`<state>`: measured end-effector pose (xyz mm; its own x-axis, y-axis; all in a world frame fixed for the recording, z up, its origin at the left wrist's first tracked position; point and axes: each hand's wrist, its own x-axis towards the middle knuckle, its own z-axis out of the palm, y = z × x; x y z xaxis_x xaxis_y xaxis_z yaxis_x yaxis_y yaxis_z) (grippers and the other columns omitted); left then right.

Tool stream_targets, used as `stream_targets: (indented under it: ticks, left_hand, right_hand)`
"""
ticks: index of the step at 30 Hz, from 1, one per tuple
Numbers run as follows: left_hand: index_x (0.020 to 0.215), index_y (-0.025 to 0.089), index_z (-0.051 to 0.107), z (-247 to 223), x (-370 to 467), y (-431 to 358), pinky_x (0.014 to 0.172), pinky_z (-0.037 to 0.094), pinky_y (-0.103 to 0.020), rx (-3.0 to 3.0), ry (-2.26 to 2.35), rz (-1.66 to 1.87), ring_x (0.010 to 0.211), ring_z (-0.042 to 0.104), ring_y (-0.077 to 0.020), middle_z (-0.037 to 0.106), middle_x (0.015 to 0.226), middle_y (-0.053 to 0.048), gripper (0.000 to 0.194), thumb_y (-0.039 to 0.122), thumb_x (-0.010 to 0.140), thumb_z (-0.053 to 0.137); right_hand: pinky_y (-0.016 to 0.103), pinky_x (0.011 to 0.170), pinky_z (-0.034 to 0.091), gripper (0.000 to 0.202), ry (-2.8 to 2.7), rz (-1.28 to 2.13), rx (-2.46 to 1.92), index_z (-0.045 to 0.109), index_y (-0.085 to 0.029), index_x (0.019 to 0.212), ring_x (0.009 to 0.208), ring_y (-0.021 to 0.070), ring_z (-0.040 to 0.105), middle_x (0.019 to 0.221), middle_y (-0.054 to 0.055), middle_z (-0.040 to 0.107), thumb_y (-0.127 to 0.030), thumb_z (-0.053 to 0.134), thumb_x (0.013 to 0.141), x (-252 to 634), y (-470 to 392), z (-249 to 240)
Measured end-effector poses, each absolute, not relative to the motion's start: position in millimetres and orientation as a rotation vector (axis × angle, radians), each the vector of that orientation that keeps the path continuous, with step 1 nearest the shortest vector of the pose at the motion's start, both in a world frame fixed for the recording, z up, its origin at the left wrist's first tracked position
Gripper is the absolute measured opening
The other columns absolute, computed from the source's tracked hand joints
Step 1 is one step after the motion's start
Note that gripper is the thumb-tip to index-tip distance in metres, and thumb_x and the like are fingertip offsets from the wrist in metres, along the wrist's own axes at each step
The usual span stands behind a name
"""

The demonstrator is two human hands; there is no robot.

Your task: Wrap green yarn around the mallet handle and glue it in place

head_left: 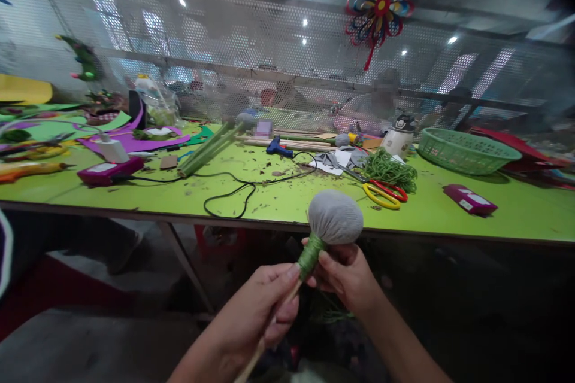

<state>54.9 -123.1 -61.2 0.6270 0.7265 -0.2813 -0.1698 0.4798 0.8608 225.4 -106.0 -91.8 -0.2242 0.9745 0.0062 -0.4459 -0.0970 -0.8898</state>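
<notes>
As a pale stick (251, 362) is held in front of a green worktable (521, 218), both bare hands are seen from the head camera at its near edge. By the left hand (265, 305), closed in a firm curl, the stick is gripped, with the thumb laid along it toward the lower end of a green binding (309, 256). By the right hand (348, 278), half closed, the binding is pinched, with the thumb placed at its side and some fingertips hidden behind it. Just above the right hand, the stick's head is formed by a rounded grey ball (336, 216), which is tilted to the right.

Beyond the right hand, scissors (371, 182) with red and yellow handles are laid beside a heap of green strands (390, 170). Farther to that hand's right, a purple box (469, 199) and a green basket (467, 152) are set on the tabletop. Beyond the left hand, a blue glue gun (279, 147) is seen; to that hand's left, a bundle of green stems (204, 155) is laid out near a looping black cord (224, 178). High above the right hand, a many-coloured flower ornament (381, 5) is hung.
</notes>
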Motion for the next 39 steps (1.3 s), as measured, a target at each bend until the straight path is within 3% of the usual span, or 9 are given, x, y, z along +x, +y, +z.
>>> stream_targets:
  ticks: [6,11,14,17,19,30,33,36,39]
  left_hand:
    - [0.111,0.014,0.055,-67,57,-122,0.033,0.027,-0.016,1.170,0.937,0.726,0.034,0.038,-0.0074,0.050,0.050,0.005,0.044,0.049,0.087,0.045]
    - [0.109,0.022,0.062,-81,57,-127,0.061,0.043,-0.022,1.661,1.265,1.079,0.065,0.056,-0.0149,0.063,0.075,-0.002,0.029,0.035,0.084,0.056]
    - [0.111,0.020,0.063,-83,56,-128,0.052,0.039,-0.020,1.543,1.189,0.988,0.057,0.052,-0.0130,0.057,0.062,0.001,0.032,0.038,0.086,0.054]
    - [0.117,0.015,0.058,-78,56,-127,0.035,0.021,-0.016,1.256,1.001,0.812,0.036,0.030,-0.0058,0.038,0.047,0.008,0.044,0.045,0.087,0.049]
    - [0.116,0.014,0.057,-72,55,-126,0.032,0.016,-0.015,1.135,0.907,0.736,0.032,0.022,-0.0033,0.036,0.047,0.009,0.044,0.046,0.087,0.049]
    - [0.104,0.014,0.057,-74,51,-125,0.028,0.019,-0.014,0.771,0.555,0.593,0.027,0.023,-0.0031,0.046,0.044,0.006,0.032,0.039,0.092,0.041]
    - [0.108,0.014,0.056,-75,54,-127,0.028,0.022,-0.015,0.961,0.722,0.633,0.028,0.033,-0.0054,0.053,0.047,0.003,0.038,0.044,0.091,0.041]
    - [0.110,0.020,0.059,-79,55,-131,0.044,0.042,-0.018,1.366,1.054,0.860,0.049,0.057,-0.0122,0.065,0.066,-0.001,0.033,0.042,0.086,0.052]
    - [0.109,0.025,0.064,-84,54,-134,0.085,0.046,-0.026,1.749,1.253,1.089,0.096,0.064,-0.0212,0.070,0.105,-0.005,0.027,0.033,0.085,0.057]
  right_hand:
    - [0.018,0.038,0.032,0.023,-0.943,1.525,-0.813,0.069,-0.014,0.084,0.038,0.0049,0.029,0.042,-0.009,0.035,-0.034,0.074,0.073,220,-103,-92]
    - [0.017,0.037,0.030,0.020,-0.968,1.491,-0.805,0.067,-0.013,0.076,0.038,0.0034,0.024,0.041,-0.011,0.030,-0.032,0.074,0.074,218,-100,-94]
    - [0.017,0.037,0.029,0.024,-0.993,1.515,-0.790,0.069,-0.012,0.090,0.038,0.0036,0.022,0.042,-0.011,0.030,-0.032,0.072,0.076,220,-102,-95]
    - [0.019,0.039,0.032,0.029,-1.026,1.519,-0.765,0.068,-0.013,0.101,0.037,0.0043,0.023,0.041,-0.011,0.031,-0.032,0.069,0.079,224,-104,-96]
    - [0.019,0.039,0.033,0.030,-1.040,1.513,-0.743,0.069,-0.014,0.102,0.037,0.0046,0.025,0.041,-0.010,0.033,-0.033,0.069,0.079,225,-106,-97]
    - [0.016,0.038,0.039,0.034,-0.935,1.610,-0.780,0.072,-0.016,0.100,0.044,0.0088,0.047,0.048,-0.003,0.049,-0.036,0.074,0.073,221,-114,-87]
    - [0.016,0.037,0.038,0.031,-0.903,1.606,-0.753,0.072,-0.015,0.098,0.037,0.0055,0.035,0.039,-0.008,0.039,-0.035,0.073,0.074,220,-111,-85]
    - [0.017,0.038,0.035,0.026,-0.890,1.560,-0.724,0.073,-0.014,0.095,0.034,0.0028,0.023,0.036,-0.011,0.030,-0.032,0.073,0.075,220,-109,-87]
    - [0.017,0.038,0.032,0.024,-0.904,1.514,-0.723,0.073,-0.014,0.093,0.035,0.0029,0.022,0.037,-0.011,0.031,-0.029,0.074,0.075,218,-107,-88]
